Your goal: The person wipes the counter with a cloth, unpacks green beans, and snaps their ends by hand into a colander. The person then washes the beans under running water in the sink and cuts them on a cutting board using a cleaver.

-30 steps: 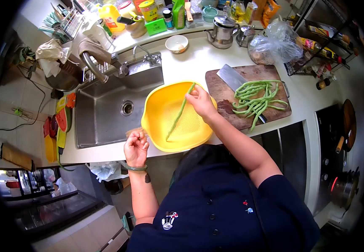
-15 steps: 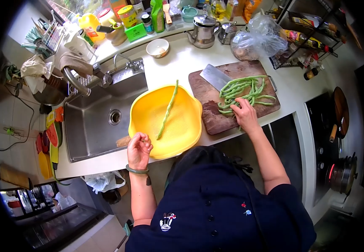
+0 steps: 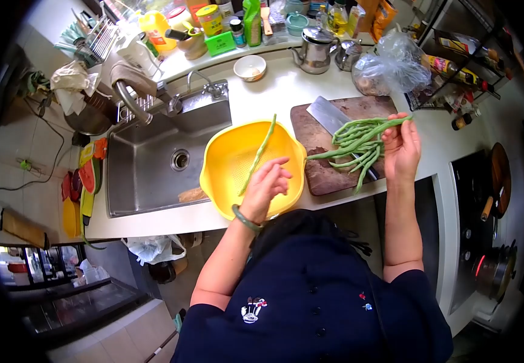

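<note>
Right hand (image 3: 402, 148): pinching green bean (image 3: 362, 140) end | left hand (image 3: 267, 183): loosely open, over yellow basket (image 3: 219, 158) (bangle (image 3: 247, 218) on wrist)

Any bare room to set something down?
Bare: countertop between white bowl and cutting board; sink floor left of the drain. Crowded: back ledge, packed with containers; the board's middle, under cleaver and long beans.

Right hand now lifts a bean; left hand has moved over the basin.
The right hand (image 3: 402, 145) has gone from the pile's near side to its right, raising a long bean (image 3: 365, 140); the left hand (image 3: 266, 186), earlier by the yellow basin's (image 3: 220, 166) near-left rim, has shifted right, fingers looser.
</note>
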A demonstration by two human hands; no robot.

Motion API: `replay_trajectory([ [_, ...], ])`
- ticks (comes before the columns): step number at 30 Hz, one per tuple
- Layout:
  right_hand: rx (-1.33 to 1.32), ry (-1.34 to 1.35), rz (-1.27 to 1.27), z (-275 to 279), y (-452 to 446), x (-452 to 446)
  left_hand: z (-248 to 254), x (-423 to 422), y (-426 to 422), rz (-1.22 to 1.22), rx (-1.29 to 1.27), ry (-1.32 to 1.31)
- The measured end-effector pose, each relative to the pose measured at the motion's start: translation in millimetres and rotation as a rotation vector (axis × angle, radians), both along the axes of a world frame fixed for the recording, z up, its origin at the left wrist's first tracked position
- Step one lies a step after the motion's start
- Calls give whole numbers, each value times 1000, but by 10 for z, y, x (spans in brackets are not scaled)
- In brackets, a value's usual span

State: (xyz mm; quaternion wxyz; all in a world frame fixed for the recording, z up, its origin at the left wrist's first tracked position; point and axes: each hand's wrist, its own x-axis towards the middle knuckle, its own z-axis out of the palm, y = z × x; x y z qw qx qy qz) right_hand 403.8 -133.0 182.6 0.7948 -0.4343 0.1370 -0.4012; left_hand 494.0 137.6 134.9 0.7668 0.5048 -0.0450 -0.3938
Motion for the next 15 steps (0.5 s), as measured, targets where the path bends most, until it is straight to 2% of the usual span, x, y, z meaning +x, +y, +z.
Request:
replay_trajectory([
  [1, 126, -10, 79, -72, 24, 25, 13, -19, -56, -23, -19, 4],
  [3, 219, 3, 174, -200, 152, 77, 11, -38, -134, -78, -14, -110],
  [7, 201, 42, 151, -345, 239, 159, 24, 22, -22, -101, -43, -95],
  [11, 189, 138, 179, -357, 354, 225, 58, 34, 54, -153, 155, -280],
  [13, 105, 239, 232, -445, 351, 247, 107, 52, 126, -108, 445, -619],
  [14, -365, 399, -84, -497, 424, 279, 116, 63, 154, -52, 549, -758],
  [15, -835, 542, -411, -504, 528, 314, 137, 72, 177, -50, 553, -758],
])
